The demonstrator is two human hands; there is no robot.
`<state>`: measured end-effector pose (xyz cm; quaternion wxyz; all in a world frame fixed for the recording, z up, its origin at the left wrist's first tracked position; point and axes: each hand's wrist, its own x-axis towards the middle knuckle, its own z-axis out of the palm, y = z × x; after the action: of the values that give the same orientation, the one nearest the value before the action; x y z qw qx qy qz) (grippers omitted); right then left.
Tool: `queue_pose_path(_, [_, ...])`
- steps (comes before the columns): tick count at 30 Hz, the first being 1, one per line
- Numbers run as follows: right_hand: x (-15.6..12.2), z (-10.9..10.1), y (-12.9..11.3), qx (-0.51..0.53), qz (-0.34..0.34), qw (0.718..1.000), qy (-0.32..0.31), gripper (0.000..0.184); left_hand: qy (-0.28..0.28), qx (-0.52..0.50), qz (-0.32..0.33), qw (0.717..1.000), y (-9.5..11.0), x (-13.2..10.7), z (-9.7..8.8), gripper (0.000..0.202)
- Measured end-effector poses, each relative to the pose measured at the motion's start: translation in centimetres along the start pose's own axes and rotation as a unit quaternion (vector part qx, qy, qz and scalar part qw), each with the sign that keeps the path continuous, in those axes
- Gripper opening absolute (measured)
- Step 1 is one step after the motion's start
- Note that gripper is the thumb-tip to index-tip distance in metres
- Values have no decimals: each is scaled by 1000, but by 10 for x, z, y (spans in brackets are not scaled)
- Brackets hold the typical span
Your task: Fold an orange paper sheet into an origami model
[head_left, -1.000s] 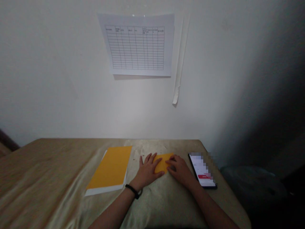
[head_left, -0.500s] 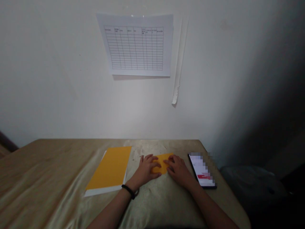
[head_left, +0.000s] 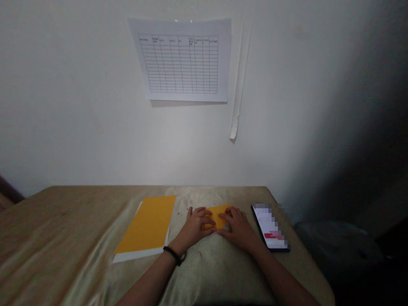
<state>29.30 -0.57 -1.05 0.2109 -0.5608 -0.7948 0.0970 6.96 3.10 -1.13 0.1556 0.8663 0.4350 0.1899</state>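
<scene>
A small piece of yellow paper (head_left: 218, 210) lies on the cloth-covered table between my hands, its sides partly hidden under my fingers. My left hand (head_left: 198, 224), with a black band on the wrist, holds the left part, its fingers curved over the sheet and its thumb at the near edge. From the other side my right hand (head_left: 237, 225) holds the right part, index finger on top. The right thumb reaches the near edge, so both thumb tips almost meet there. Whether that edge is creased is too small to tell.
Left of my hands lies a stack of yellow sheets (head_left: 147, 225) with white paper beneath. A phone (head_left: 267, 229) with a lit, partly blurred screen rests on the right. The tan cloth (head_left: 79, 225) has wrinkles. A printed table sheet (head_left: 183, 63) hangs on the wall (head_left: 95, 140) behind.
My right thumb has moved left and toward me along the paper's near edge, close to the left thumb. The paper's near right corner no longer shows as before. The left hand has barely moved.
</scene>
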Motion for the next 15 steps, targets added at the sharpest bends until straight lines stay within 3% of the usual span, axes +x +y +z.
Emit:
queue_pose_path(5, [0,2,1,-4,0,1000,3,52,-11,-17,-3,1000,2,0,-4,21])
queue_pose_path(11, [-1,6,5,-7,5,1000,0,53,-59,-50,8,997,-11,2,-13,42])
queue_pose_path(15, [-1,6,5,-3,3,1000,3,48,-33,-52,-9,998,-21,3,-14,23])
